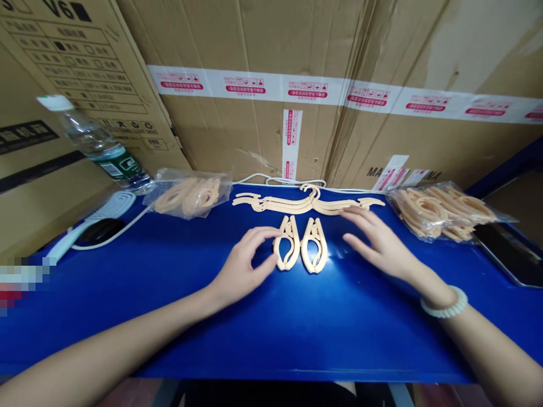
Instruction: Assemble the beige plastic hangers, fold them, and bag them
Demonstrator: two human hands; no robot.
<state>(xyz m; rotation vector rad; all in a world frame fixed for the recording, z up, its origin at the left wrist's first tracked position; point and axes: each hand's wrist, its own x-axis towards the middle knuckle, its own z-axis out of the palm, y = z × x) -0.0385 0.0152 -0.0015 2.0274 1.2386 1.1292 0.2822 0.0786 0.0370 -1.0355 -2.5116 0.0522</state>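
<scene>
folded hangers: long axes forward, tips away; left hand: unclosed, at one's edge; right hand: spread

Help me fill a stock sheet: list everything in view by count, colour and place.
Folded hangers: 2, cream, table middle
Unfolded hangers: at least 2, cream, behind those
Bagged hangers: at least 2 bags, clear, left and right
Bottle: 1, clear, green label, rear left
Brush-like item: 1, pale, left
Rounded object: 1, black, beside brush-like item
Cable: count unclear, white, rear
Flat device: 1, dark, right edge
Boxes: at least 2, brown, rear and left
Tape: several strips, white-red, rear box
Table: 1, blue, beneath
Blurred item: count unclear, white-red, left edge
Wristband: 1, pale, right wrist
Left grip: 1, bare, at left folded hanger
Right grip: 1, bare, right of folded hangers
</scene>
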